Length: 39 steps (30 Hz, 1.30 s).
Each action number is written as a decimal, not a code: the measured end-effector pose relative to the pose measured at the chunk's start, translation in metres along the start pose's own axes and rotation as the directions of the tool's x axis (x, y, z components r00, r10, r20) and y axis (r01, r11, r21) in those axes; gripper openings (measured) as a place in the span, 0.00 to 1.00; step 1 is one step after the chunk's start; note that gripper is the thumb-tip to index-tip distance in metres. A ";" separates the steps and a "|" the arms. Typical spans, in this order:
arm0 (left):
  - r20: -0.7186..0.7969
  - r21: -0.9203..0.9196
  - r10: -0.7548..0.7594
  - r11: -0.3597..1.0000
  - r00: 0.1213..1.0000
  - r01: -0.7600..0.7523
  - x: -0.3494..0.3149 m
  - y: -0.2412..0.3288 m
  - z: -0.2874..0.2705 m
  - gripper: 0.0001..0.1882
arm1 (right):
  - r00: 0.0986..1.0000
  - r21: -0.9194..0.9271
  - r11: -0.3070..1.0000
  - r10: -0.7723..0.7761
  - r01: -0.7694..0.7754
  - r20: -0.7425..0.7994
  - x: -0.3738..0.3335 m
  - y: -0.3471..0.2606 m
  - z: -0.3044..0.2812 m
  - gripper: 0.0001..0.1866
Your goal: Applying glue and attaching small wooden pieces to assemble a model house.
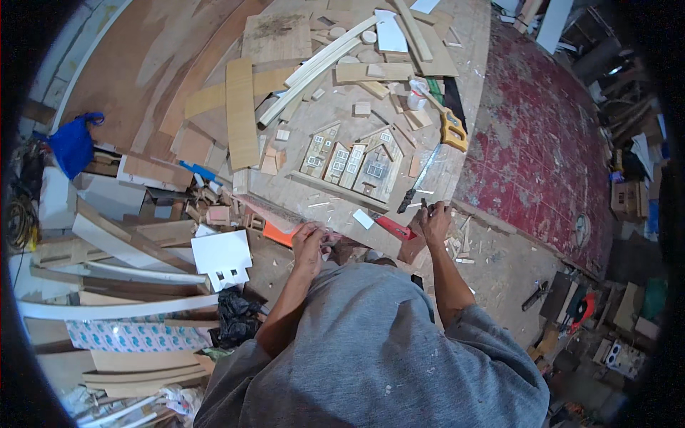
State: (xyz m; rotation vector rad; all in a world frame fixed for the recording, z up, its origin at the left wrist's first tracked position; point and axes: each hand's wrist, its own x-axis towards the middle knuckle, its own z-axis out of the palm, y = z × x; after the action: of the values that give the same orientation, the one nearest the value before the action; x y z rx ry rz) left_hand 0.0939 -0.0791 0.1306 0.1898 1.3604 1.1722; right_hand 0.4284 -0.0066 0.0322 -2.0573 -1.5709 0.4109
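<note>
My left hand point(308, 246) is in front of the table's near edge with its fingers curled together; whatever it may hold is hidden. At the table's near right corner, my right hand point(435, 222) is closed, with something small and dark at its fingertips that I cannot make out. Left of it lie a red cutter-like tool point(394, 227) and a small white card point(363, 219). Just beyond is a thin blade with a black handle point(406, 201). Farther in, a miniature wooden house front point(349, 165) with white-framed windows lies behind a wooden strip.
A yellow-handled handsaw point(454, 131) and a white cup point(417, 95) are at the table's right side. Long wooden strips point(314, 75) and boards point(241, 114) cover its far part. On the left are stacked offcuts and a white cutout panel point(222, 258); a red sheet point(535, 143) is right.
</note>
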 end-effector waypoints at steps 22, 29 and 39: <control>-0.188 0.378 0.077 0.926 0.979 0.000 0.057 -0.113 -0.068 0.10 | 0.786 0.372 0.910 -0.361 0.181 0.501 -0.055 -0.019 -0.029 0.08; 0.140 0.852 0.554 0.355 0.820 -0.385 0.112 -0.074 -0.064 0.06 | 0.853 0.302 0.952 -0.203 0.056 0.482 -0.085 -0.002 -0.036 0.12; 0.573 0.743 0.314 0.192 0.757 -0.642 0.129 -0.032 -0.054 0.06 | 0.939 0.105 0.987 0.077 -0.119 0.334 -0.156 -0.028 -0.035 0.10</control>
State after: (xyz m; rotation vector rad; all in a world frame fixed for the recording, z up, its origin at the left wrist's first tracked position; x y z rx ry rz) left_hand 0.0384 -0.0274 0.0085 1.7259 1.5835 0.6286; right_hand 0.3805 -0.1576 0.0655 -2.0541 -1.5829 0.9081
